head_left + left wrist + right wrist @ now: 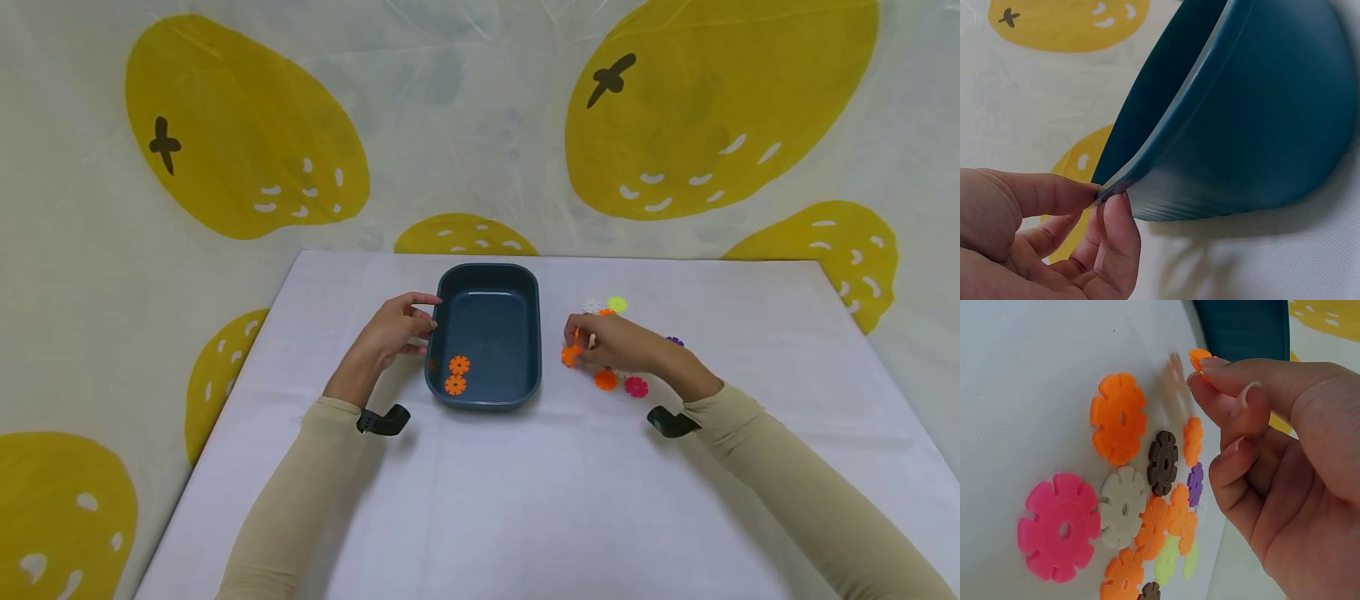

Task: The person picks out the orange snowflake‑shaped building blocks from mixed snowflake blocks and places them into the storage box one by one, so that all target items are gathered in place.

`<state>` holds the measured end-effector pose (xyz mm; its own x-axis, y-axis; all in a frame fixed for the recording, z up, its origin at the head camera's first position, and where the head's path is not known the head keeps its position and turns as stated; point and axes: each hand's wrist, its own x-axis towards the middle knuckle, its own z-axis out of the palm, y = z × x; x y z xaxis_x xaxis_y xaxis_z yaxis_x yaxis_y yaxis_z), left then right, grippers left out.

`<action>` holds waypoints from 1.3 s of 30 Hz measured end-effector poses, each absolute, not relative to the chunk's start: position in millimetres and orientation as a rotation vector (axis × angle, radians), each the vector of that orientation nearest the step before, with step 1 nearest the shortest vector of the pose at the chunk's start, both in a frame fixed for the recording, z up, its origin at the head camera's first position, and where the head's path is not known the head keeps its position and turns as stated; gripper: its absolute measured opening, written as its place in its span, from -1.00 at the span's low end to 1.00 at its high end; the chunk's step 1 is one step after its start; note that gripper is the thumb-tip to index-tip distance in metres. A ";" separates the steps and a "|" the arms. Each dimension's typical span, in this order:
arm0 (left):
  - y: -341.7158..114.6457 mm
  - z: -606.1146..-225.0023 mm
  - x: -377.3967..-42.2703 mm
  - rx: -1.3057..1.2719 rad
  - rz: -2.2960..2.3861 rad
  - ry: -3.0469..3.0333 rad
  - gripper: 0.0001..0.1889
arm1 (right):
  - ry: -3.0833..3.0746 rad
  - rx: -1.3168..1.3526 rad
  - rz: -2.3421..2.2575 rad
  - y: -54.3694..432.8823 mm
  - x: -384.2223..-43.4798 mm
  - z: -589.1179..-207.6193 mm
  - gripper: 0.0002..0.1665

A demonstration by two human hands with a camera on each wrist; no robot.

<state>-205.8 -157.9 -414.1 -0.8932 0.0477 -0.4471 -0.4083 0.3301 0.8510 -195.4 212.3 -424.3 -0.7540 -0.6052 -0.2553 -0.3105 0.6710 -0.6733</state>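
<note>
My left hand (pixel 393 329) pinches the rim of a dark blue rectangular tray (pixel 491 321) at its left side, thumb on one face and a finger on the other. Two orange flower-shaped discs (pixel 458 367) lie in the tray's near left corner. Right of the tray, my right hand (pixel 621 342) holds an orange flower-shaped disc (pixel 1198 358) between thumb and index finger, just above the table. Beneath that hand lie several loose discs: a pink one (pixel 1060 527), an orange one (pixel 1119 419), a white one (pixel 1123 507) and a brown one (pixel 1163 463).
A white cloth covers the table (pixel 480 492). Yellow-green discs (pixel 617 303) and a purple disc (pixel 675 341) lie beyond and beside the right hand. Behind the table hangs a pale backdrop (pixel 465 125) printed with yellow fruit shapes.
</note>
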 end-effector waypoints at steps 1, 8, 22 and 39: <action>-157.9 -414.2 -205.8 -0.319 1.585 2.209 -0.58 | 2.419 -0.701 -0.855 212.4 -195.3 -424.4 -0.75; -157.7 -414.2 -205.7 -0.324 1.583 2.212 -0.58 | 2.440 -0.629 -0.840 213.8 -195.5 -425.2 -0.81; -157.6 -412.8 -205.9 -0.313 1.581 2.213 -0.58 | 2.442 -0.809 -0.867 218.8 -198.1 -424.7 -0.83; -158.6 -412.8 -206.5 -0.301 1.598 2.198 -0.58 | 2.430 -0.803 -0.893 219.4 -198.5 -414.1 -0.80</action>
